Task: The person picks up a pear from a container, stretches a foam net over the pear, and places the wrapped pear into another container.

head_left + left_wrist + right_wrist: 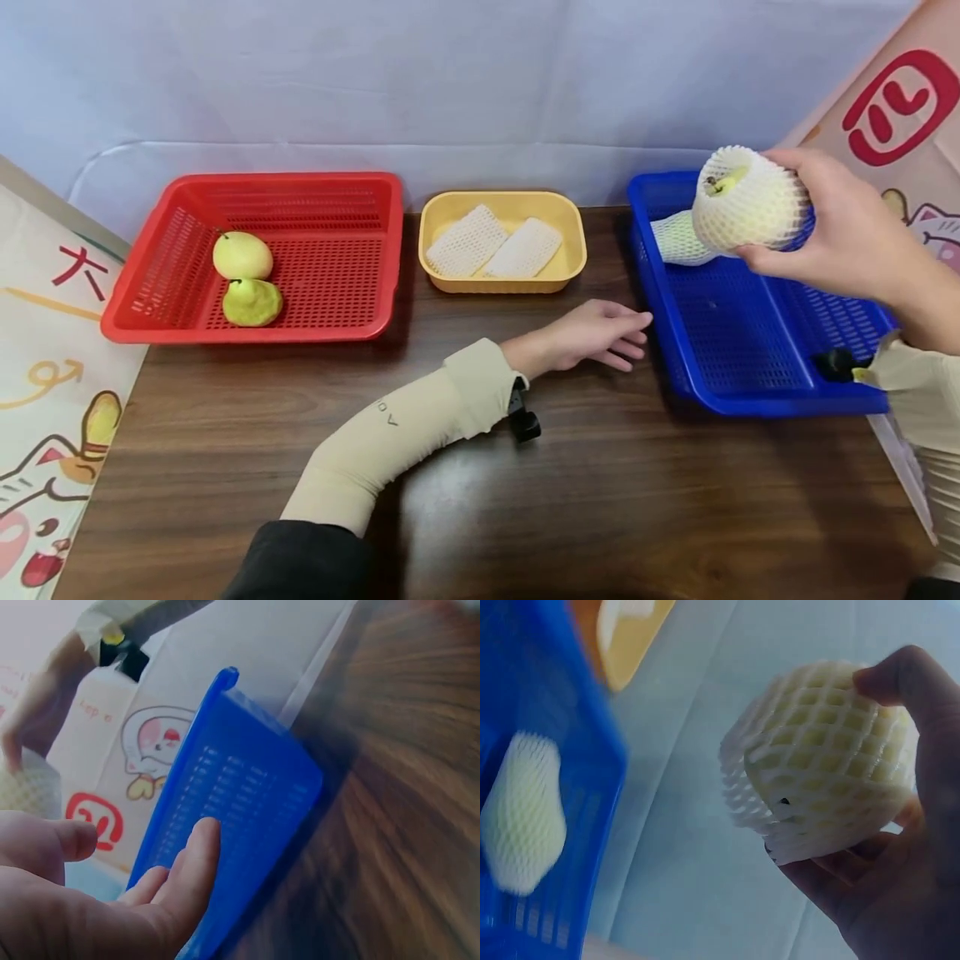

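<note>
My right hand [847, 221] grips a pale pear [750, 204] in a white foam net sleeve and holds it above the back of the blue basket [697, 392]. The right wrist view shows the thumb on one side of the netted pear [825, 757] and fingers beneath it. Another netted pear [678, 239] lies inside the basket at the back left. My left hand [596, 333] is held over the table beside the basket's left wall, its fingers loosely extended and holding nothing. In the left wrist view those fingers [196, 862] appear in front of the blue wall.
A red basket [330, 333] at the left holds two bare pears [243, 254]. Between the baskets, a yellow tray [498, 285] contains two flat foam net sleeves [468, 242]. All stand on a dark wooden table [600, 500], with a pale cloth [450, 83] behind.
</note>
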Motion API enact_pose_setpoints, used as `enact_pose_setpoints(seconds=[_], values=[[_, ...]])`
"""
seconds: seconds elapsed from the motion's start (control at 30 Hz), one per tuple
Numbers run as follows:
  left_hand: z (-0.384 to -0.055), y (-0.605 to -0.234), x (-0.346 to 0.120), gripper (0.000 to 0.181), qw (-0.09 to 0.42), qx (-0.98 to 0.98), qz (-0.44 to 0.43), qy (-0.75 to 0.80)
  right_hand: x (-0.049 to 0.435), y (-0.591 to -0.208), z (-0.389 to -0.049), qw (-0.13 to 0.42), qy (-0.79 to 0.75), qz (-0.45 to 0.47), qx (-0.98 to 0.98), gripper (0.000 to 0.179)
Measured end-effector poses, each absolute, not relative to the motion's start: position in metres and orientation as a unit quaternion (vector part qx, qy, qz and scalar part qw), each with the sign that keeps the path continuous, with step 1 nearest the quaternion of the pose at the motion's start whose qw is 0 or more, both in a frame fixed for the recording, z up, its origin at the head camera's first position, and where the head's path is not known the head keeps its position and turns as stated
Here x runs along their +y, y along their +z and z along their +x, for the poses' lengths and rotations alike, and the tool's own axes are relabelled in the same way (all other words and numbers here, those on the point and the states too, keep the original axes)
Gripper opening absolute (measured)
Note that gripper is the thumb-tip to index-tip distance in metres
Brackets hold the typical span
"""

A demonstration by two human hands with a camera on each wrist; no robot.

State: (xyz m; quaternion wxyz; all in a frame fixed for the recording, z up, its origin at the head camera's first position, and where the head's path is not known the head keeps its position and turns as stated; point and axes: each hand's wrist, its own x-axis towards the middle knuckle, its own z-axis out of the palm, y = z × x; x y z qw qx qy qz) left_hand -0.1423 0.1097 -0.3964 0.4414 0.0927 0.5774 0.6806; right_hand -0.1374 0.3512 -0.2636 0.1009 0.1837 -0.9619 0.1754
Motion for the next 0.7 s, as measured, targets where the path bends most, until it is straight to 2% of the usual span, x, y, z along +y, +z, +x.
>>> enact_pose_setpoints(seconds=[0.13,0.3,0.7], values=[[-0.139,-0.394,0.126,0.036,0.465,0.575,0.108,0.664,0.369,-0.27,-0.152,0.093,0.148,0.211,-0.962,0.092],[-0.132,-0.393,0.141,0.013,0.476,0.578,0.1,0.655,0.385,-0.285,-0.165,0.072,0.123,0.209,-0.967,0.087],[-0.131,-0.403,0.151,0.008,0.466,0.538,0.09,0.696,0.409,-0.326,-0.185,-0.012,0.032,0.216,-0.976,0.085]])
